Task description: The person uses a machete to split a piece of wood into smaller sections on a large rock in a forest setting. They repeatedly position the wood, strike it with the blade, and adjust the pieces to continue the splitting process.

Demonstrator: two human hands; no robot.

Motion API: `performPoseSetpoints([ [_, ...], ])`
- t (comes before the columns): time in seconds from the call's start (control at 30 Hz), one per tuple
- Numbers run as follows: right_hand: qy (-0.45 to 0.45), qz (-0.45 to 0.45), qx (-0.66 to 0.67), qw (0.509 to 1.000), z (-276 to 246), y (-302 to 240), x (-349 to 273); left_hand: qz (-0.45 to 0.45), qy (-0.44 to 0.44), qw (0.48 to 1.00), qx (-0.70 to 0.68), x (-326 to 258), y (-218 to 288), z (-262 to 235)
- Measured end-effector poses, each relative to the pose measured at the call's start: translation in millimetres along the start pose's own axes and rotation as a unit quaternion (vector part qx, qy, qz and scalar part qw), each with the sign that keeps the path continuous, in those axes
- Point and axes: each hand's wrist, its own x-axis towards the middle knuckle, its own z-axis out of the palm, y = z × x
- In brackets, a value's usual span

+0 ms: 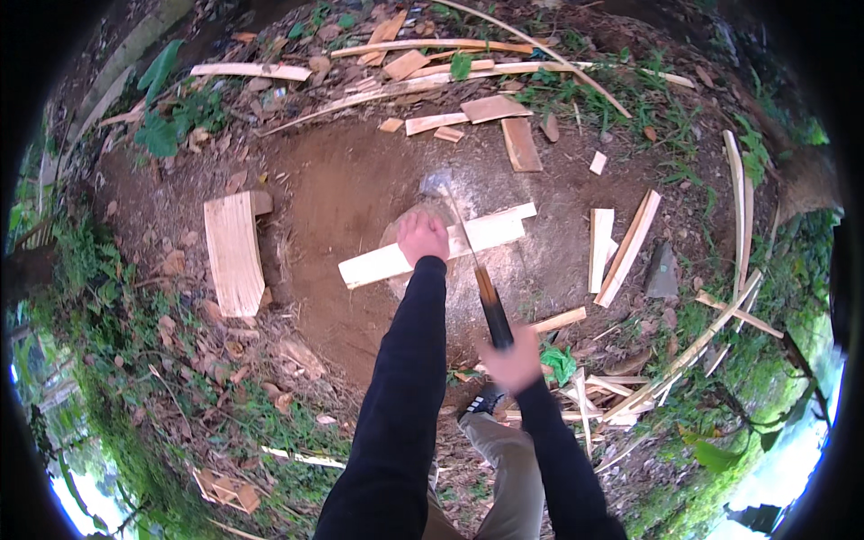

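1. The right hand (520, 362) is closing fully around the dark handle of a long thin-bladed chopping knife (477, 270), whose blurred head is reaching over the block.
2. The left hand (422, 236) is pressing flat, fingers curled, on a pale flat wooden plank (490, 229).
3. That plank is lying across a round brown stump block (423, 270) on bare earth.
4. Judging by this, splitting is in hand; the next stroke calls for keeping the left fingers away from the blade's path.
5. Pale wood offcuts (236, 254) are lying scattered around.
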Motion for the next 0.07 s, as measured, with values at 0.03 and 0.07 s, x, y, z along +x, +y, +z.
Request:
performPoseSetpoints([
  [0.03, 0.010, 0.028, -0.008, 1.000, 24, 18, 35, -0.011, -0.006, 1.000, 0.008, 2, -1, 2],
  [0.07, -0.064, 0.112, 0.027, 0.991, 14, -14, 57, -0.025, -0.013, 0.999, 0.023, 1, -13, 1],
])
